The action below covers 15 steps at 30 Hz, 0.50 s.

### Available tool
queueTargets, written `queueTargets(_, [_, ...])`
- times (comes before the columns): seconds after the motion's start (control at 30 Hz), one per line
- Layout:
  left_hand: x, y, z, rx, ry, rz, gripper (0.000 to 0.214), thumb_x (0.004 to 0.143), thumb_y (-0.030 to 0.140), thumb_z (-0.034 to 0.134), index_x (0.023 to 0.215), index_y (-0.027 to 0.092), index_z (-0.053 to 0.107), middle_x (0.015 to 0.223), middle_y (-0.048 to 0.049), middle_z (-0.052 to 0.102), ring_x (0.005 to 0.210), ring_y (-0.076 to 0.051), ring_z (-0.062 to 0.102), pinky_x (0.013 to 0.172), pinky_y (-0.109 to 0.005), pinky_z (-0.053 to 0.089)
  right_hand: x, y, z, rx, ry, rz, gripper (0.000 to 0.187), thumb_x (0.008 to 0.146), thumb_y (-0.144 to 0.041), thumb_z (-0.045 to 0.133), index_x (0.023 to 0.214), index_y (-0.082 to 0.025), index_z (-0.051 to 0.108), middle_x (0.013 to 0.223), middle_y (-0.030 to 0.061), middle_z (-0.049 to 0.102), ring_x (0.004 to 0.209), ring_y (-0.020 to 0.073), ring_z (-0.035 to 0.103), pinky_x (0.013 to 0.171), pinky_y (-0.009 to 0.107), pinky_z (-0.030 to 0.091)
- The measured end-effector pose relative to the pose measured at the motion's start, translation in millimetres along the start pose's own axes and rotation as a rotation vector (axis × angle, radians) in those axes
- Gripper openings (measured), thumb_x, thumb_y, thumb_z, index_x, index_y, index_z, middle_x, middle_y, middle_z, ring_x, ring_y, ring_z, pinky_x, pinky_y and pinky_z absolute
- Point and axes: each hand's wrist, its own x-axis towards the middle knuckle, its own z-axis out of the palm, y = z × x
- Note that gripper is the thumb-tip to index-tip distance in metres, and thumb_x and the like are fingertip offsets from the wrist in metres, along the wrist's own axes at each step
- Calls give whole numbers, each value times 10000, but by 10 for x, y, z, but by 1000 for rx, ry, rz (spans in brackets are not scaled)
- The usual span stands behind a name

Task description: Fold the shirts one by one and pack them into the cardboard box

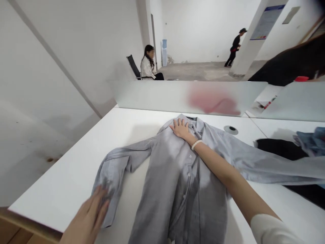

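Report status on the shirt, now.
Right hand flat by the collar of the grey button shirt. Left hand at the near sleeve. Dark cloth beside the other sleeve.

"What's the room like?"

"White painted walls (203,30), stained low down, and a bare concrete floor (200,70) beyond a frosted glass partition (152,96) with a pink smear on it."

"Anything out past the glass?"

"A square white pillar (247,47) carrying a blue-topped poster (266,22), a water dispenser (164,54) against the far wall, and a black office chair (133,66) well left of the pillar."

"And this side?"

"White desks (76,179) butting up to the partition, a round cable grommet (231,129) set into one, all under flat, even light"
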Motion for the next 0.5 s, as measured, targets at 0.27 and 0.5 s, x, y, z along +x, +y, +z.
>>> queueTargets(0.27, [800, -55, -114, -97, -242, -318, 639, 685, 533, 471, 1169, 121, 536, 848, -71, 678, 748, -240, 635, 679, -331, 506, 21, 92, 254, -51, 58, -15, 635, 956, -525, 167, 1463, -162, 288, 1505, 165, 263, 1378, 393, 180, 1053, 616, 145])
queueTargets(0.5, [1532, -454, -1026, 554, 310, -48, 269, 748, 278, 338, 749, 185, 591, 742, -67, 622, 770, -218, 556, 648, -290, 402, -18, 77, 211, -21, 85, -14, 638, 963, -511, 147, 1468, -139, 269, 1496, 159, 289, 1382, 359, 190, 1071, 577, 157])
